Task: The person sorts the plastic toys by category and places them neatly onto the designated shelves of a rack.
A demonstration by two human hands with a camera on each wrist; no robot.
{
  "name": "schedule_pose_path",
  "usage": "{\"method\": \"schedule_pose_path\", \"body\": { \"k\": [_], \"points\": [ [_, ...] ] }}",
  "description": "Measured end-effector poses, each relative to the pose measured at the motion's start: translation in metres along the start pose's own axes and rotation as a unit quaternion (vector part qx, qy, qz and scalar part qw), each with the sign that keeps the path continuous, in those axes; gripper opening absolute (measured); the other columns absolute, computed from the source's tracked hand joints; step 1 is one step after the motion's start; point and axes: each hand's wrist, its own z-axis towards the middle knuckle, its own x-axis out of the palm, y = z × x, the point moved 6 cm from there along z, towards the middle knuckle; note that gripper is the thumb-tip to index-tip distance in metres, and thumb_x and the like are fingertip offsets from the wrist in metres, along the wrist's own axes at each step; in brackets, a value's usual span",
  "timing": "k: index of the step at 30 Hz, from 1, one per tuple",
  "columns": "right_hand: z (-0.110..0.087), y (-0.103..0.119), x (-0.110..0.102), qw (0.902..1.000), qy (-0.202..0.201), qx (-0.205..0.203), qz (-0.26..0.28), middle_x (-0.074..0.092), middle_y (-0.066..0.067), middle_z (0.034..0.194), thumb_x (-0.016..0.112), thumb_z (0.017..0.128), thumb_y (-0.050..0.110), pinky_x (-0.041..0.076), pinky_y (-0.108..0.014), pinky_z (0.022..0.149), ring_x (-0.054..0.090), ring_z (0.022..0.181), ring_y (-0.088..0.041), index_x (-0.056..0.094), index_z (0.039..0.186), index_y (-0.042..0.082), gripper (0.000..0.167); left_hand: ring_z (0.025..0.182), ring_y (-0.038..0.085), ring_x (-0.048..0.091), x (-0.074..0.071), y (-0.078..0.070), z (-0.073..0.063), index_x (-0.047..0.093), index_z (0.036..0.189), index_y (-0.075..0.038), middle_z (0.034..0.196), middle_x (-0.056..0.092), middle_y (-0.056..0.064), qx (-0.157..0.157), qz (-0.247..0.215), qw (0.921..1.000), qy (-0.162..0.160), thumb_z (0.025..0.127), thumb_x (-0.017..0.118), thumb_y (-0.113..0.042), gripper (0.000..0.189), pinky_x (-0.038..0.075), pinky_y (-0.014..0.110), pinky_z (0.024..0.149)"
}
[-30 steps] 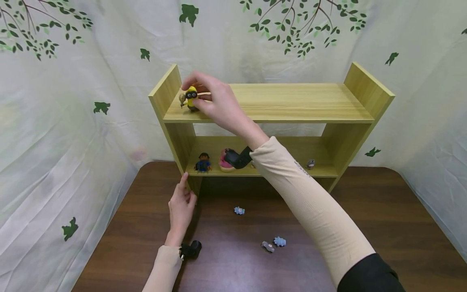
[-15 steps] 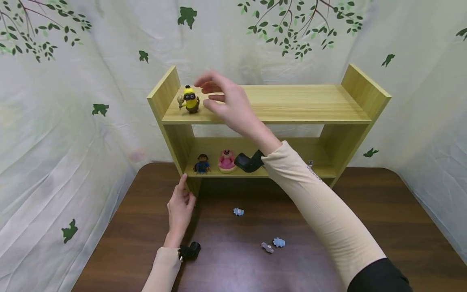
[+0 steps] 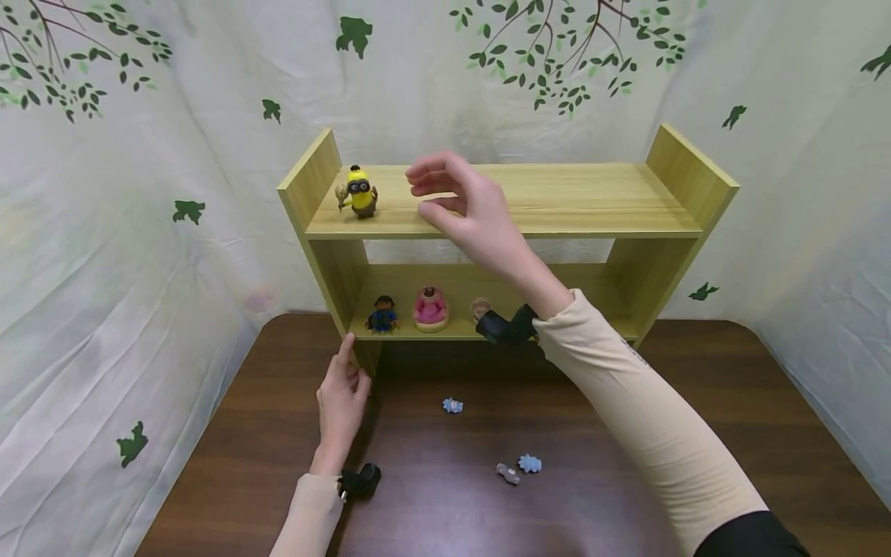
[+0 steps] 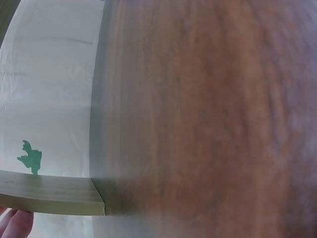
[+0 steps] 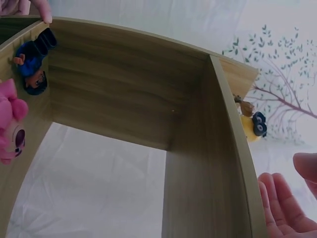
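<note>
A yellow minion figurine [image 3: 360, 192] with dark goggles stands at the left end of the top shelf [image 3: 578, 197]. My right hand [image 3: 466, 205] hovers over that shelf to the figurine's right, fingers loosely bent, thumb apart from them, nothing held. In the right wrist view the minion figurine [image 5: 252, 126] shows beyond the board edge, apart from the fingers [image 5: 285, 198]. My left hand [image 3: 341, 402] touches the lower left corner of the wooden shelf unit with its fingertips. In the left wrist view the fingers [image 4: 19, 224] lie against the side board [image 4: 49, 196].
On the lower shelf stand a blue-clothed doll figure [image 3: 383, 315], a pink bear figurine [image 3: 431, 309] and a small figure [image 3: 480, 308] partly behind the wrist camera. Two light-blue pieces [image 3: 453, 405] and a grey piece [image 3: 508, 473] lie on the brown table [image 3: 244, 456].
My right hand has let go of the minion figurine and drawn away to the right. The figurine stays on the top shelf. My left hand keeps its place.
</note>
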Motion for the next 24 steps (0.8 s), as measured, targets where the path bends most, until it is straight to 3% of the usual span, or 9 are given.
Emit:
{"method": "schedule_pose_path", "body": {
  "k": [14, 24],
  "points": [
    [-0.031, 0.005, -0.013, 0.9967, -0.008, -0.063, 0.051, 0.059, -0.018, 0.11, 0.056, 0.087, -0.014, 0.049, -0.039, 0.087, 0.059, 0.102, -0.027, 0.054, 0.113, -0.012, 0.025, 0.06, 0.018, 0.046, 0.001, 0.0, 0.0, 0.037, 0.146, -0.024, 0.079, 0.047, 0.009, 0.001, 0.007, 1.0, 0.0, 0.079, 0.057, 0.016, 0.081, 0.04, 0.038, 0.054],
    [-0.047, 0.004, -0.017, 0.9961, -0.01, -0.063, 0.061, 0.06, -0.017, 0.11, 0.055, 0.089, -0.011, 0.049, -0.04, 0.086, 0.06, 0.1, -0.027, 0.055, 0.113, -0.011, 0.024, 0.06, 0.018, 0.045, 0.0, 0.0, 0.0, 0.037, 0.147, -0.025, 0.08, 0.047, 0.009, 0.001, 0.005, 1.0, 0.0, 0.079, 0.057, 0.016, 0.081, 0.039, 0.038, 0.055]
  ]
}}
